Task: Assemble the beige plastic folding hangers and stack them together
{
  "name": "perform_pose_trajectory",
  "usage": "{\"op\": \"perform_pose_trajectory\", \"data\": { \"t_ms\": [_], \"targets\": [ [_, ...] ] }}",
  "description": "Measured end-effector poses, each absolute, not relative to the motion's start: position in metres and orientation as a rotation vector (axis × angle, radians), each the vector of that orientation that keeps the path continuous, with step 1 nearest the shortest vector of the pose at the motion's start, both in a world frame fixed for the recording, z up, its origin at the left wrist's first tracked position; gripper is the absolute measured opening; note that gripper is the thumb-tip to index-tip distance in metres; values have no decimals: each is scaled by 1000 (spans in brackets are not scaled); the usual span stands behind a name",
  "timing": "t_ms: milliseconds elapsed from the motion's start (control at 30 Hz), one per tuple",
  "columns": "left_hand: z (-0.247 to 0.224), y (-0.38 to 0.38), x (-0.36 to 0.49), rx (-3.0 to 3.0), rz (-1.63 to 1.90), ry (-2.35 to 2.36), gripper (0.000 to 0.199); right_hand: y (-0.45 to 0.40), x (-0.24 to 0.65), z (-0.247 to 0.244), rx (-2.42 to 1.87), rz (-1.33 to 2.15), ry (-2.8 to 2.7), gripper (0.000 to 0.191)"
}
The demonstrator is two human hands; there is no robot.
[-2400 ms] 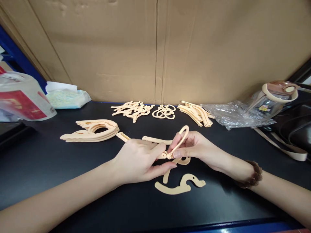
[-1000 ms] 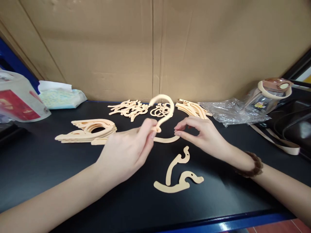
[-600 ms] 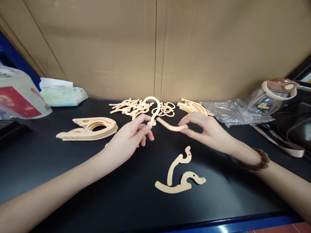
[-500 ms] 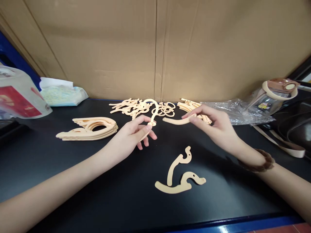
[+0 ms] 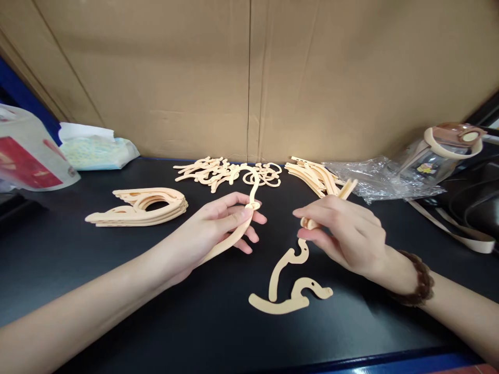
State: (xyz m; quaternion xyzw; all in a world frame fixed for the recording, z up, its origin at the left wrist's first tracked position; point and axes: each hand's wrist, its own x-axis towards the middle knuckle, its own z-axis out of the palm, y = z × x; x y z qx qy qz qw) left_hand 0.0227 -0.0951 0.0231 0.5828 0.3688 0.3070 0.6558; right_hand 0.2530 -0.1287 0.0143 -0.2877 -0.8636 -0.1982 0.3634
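Observation:
Between the thumb and fingers of my left hand [image 5: 222, 221] is a beige plastic hanger hook [image 5: 256, 187], its curve pointing up. A curved hanger arm [image 5: 230, 242] runs from the hook's base down under my palm. My right hand [image 5: 346, 236] is closed around another hanger arm [image 5: 348, 189]. One end of that piece shows at my fingertips, the other sticks up behind my knuckles. The two hands are apart. Below them on the black table [image 5: 187, 322] lie two flat curved pieces, a smaller one [image 5: 277, 272] and a larger one [image 5: 278, 305].
A stack of folded hangers [image 5: 171, 208] lies at left. Along the cardboard [image 5: 187, 78] are a pile of curved pieces [image 5: 206, 174], loose hooks [image 5: 268, 174] and hanger arms [image 5: 312, 174]. Clear plastic wrap [image 5: 362, 179] and a bottle [image 5: 436, 156] are at right, a tissue pack [image 5: 97, 150] at left.
My right hand has come down and nearer, turning its hanger arm from sideways to pointing away from me. My left hand has shifted slightly right, showing more of the attached arm.

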Motion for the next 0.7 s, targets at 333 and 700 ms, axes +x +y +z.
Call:
{"op": "perform_pose_trajectory", "data": {
  "t_ms": [333, 700],
  "targets": [
    [22, -96, 25, 1339, 669, 891, 30, -120, 243, -2, -1008, -263, -2402, 34],
    [23, -94, 22, 1446, 540, 868, 23, -120, 247, -1, -978, -384, -2423, 23]
  ]
}}
